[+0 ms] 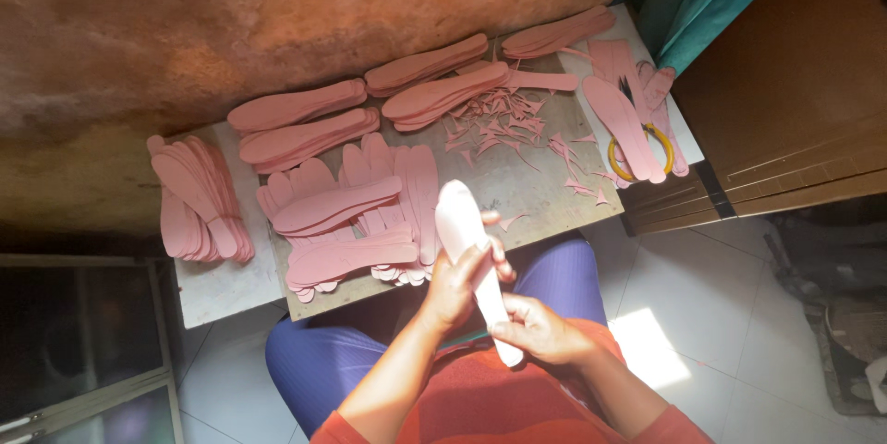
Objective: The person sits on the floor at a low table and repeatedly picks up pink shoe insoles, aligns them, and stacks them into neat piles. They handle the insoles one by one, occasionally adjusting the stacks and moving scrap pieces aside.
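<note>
Currently both hands are gripping one pale insole (465,236): left hand (459,283) wrapping its middle, right hand (539,328) pinching the heel end, above the board (517,187).

Only 1 view, from the head, looks steeply down from close above the lap at the bench (517,187) against the wall (277,19).

Small shoe workshop: stacked pink insoles (305,107), offcuts (499,125), scissors (637,144) on workbench (517,194).
</note>
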A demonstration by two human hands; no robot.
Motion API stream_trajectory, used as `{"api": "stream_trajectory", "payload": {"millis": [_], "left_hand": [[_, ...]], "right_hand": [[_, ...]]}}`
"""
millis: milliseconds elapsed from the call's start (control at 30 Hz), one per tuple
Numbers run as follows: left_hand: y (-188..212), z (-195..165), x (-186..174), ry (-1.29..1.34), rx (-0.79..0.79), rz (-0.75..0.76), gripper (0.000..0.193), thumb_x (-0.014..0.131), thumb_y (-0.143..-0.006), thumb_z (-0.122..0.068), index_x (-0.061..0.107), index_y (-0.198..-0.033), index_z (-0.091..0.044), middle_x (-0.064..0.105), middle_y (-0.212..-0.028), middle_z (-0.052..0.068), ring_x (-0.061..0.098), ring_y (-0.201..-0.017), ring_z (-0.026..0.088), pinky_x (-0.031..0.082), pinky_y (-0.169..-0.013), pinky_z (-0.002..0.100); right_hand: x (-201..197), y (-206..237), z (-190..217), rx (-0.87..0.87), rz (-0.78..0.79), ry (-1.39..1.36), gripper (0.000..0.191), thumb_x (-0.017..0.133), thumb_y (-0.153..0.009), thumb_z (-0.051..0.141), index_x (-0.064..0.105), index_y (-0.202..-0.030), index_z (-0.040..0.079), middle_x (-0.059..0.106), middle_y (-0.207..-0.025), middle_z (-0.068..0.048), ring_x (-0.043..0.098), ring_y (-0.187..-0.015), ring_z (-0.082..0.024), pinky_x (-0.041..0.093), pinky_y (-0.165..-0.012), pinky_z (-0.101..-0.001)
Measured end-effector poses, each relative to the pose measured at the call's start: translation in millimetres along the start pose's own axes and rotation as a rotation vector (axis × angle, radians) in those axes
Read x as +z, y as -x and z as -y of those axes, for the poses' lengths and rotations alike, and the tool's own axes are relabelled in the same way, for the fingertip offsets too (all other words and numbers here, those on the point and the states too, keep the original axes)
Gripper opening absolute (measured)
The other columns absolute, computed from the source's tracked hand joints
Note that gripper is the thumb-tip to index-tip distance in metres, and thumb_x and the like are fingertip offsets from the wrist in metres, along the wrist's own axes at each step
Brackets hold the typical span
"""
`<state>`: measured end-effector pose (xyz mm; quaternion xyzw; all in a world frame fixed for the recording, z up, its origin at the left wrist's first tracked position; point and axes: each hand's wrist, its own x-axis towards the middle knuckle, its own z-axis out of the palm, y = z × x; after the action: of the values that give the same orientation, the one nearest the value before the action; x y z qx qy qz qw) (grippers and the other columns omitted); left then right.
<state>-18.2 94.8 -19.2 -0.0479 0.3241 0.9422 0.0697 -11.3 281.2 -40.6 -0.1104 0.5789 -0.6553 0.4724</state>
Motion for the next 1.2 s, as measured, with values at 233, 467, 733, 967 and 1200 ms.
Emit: {"api": "stream_trajectory", "payload": {"millis": [233,467,733,967,1200], "left_hand": [[16.2,-0.7,40.0,-0.551,-0.158,0.022,0.057,0.063,-0.092,-0.011,0.045,-0.147,-0.01,0.062,-0.106,0.0,0.055,-0.073,0.01,0.049,-0.064,0.027],[14.6,20.7,24.6,-0.48,-0.088,-0.065,0.042,0.057,-0.101,-0.023,0.052,-0.139,-0.007,0.058,-0.098,0.002,0.056,-0.077,0.007,0.049,-0.065,0.025],[-10.9,-18.4,10.5,0.118,0.549,-0.434,0.031,0.045,-0.11,-0.033,0.043,-0.131,-0.011,0.044,-0.089,0.003,0.044,-0.073,0.011,0.042,-0.066,0.028],[-22.7,-33.0,18.1,0.213,0.643,-0.677,0.035,0.041,-0.107,-0.041,0.046,-0.13,-0.014,0.049,-0.09,0.004,0.05,-0.079,0.016,0.05,-0.085,0.04],[-32.6,-46.4,-6.0,0.301,0.696,-0.698,0.038,0.042,-0.109,-0.043,0.042,-0.131,-0.012,0.052,-0.096,0.003,0.054,-0.088,0.017,0.05,-0.098,0.045]], "right_hand": [[-42.4,17.5,91.7,-0.723,-0.534,0.412,0.08,0.037,-0.106,0.066,0.046,-0.149,-0.001,0.051,-0.146,-0.017,0.05,-0.137,-0.024,0.045,-0.111,-0.0367],[-0.9,6.3,108.3,-0.652,-0.251,0.816,0.083,0.034,-0.104,0.067,0.041,-0.157,0.004,0.045,-0.163,-0.014,0.037,-0.158,-0.028,0.032,-0.128,-0.0424],[6.9,-8.8,38.4,-0.015,-0.384,-0.319,0.054,0.065,-0.095,0.025,0.056,-0.142,-0.001,0.069,-0.119,-0.012,0.068,-0.102,-0.026,0.056,-0.085,-0.0404],[-15.0,-31.6,32.0,-0.209,-0.465,-0.494,0.042,0.061,-0.094,0.019,0.059,-0.132,0.002,0.072,-0.108,-0.011,0.073,-0.093,-0.015,0.06,-0.081,-0.0319],[-21.5,-84.3,37.5,-0.34,-0.461,-0.389,0.03,0.065,-0.101,0.017,0.061,-0.123,-0.003,0.069,-0.096,-0.012,0.069,-0.077,-0.018,0.058,-0.069,-0.0311]]}}
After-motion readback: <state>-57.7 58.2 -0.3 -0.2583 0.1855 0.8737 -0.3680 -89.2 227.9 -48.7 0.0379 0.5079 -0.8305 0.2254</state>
